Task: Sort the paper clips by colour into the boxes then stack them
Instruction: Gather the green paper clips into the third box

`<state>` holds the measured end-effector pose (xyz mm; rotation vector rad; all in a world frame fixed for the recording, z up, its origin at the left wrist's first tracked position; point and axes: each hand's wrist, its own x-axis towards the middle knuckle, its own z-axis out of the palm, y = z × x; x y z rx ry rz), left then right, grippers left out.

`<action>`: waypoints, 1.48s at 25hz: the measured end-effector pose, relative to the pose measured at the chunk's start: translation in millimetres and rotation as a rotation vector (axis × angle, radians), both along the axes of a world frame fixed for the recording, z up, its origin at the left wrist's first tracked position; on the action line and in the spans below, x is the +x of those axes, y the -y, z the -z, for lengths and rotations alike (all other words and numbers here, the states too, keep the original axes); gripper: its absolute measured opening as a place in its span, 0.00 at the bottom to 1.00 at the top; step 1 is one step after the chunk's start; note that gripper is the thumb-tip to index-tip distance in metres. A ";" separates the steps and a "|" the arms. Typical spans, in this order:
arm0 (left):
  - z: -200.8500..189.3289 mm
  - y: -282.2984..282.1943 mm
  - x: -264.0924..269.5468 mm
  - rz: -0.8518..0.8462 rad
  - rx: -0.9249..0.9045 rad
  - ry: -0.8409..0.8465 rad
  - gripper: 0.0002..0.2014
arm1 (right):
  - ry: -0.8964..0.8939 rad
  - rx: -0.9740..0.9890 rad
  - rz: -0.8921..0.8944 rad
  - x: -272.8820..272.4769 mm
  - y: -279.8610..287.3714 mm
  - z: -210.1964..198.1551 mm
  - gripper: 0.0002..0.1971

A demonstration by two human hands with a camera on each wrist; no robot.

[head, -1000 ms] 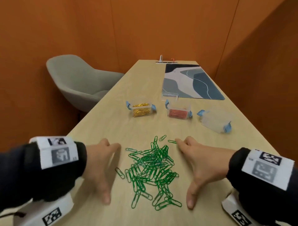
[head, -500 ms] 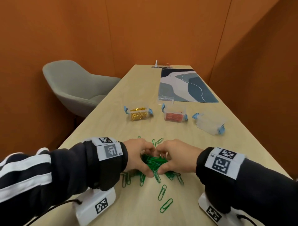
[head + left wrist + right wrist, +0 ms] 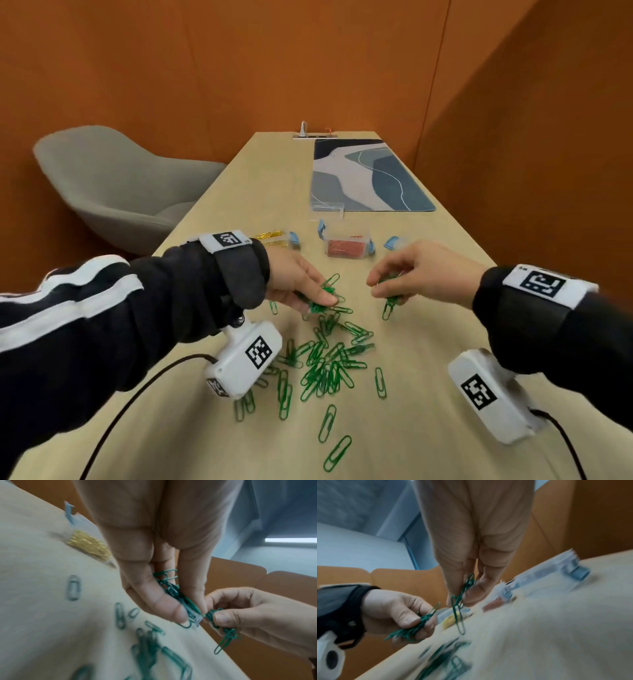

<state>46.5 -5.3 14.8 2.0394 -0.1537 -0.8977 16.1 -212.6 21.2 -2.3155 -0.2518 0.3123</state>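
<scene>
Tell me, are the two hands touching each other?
Apart. The head view shows bare table between the left hand and the right hand, each pinching its own green paper clips.

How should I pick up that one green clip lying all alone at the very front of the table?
Probably from straight above, pinching the two long sides of the lone green clip between thumb and fingers. It lies flat on the table, so there is no edge to get under; its long thin loop gives narrow sides to squeeze, and no other clip touches it.
</scene>
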 end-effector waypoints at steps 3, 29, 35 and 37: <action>-21.1 32.5 23.8 -0.043 -0.113 0.034 0.02 | 0.120 0.019 0.181 20.2 27.2 -12.4 0.06; 11.4 31.6 2.5 0.587 0.768 0.530 0.26 | -0.003 -0.721 -0.051 -7.3 62.1 7.6 0.13; 10.7 -13.7 -44.5 0.526 0.468 0.351 0.32 | 0.087 -0.761 -0.244 -29.1 15.7 27.0 0.15; -6.1 -37.0 -44.5 0.381 0.520 0.448 0.37 | 0.059 -0.632 -0.234 -39.1 13.6 20.2 0.25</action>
